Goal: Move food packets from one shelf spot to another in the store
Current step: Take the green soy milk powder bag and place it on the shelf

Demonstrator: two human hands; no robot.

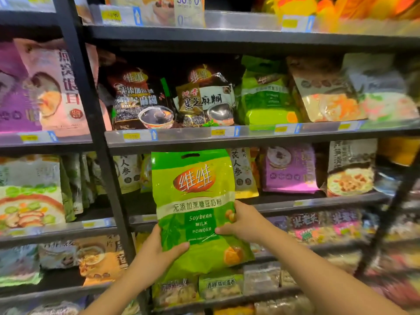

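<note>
Green packet (193, 201): being held upright in front of the shelves (227, 135), clear of them | left hand (156, 251): gripping lower left edge, thumb curling over front | right hand (241, 223): gripping right edge, thumb on front | matching green packet (266, 96): sitting on shelf above, beside black sesame packets (204, 96)

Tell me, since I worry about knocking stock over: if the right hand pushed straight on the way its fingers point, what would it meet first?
The right hand points left into the green soybean milk powder packet it already grips, so that packet comes first.
</note>
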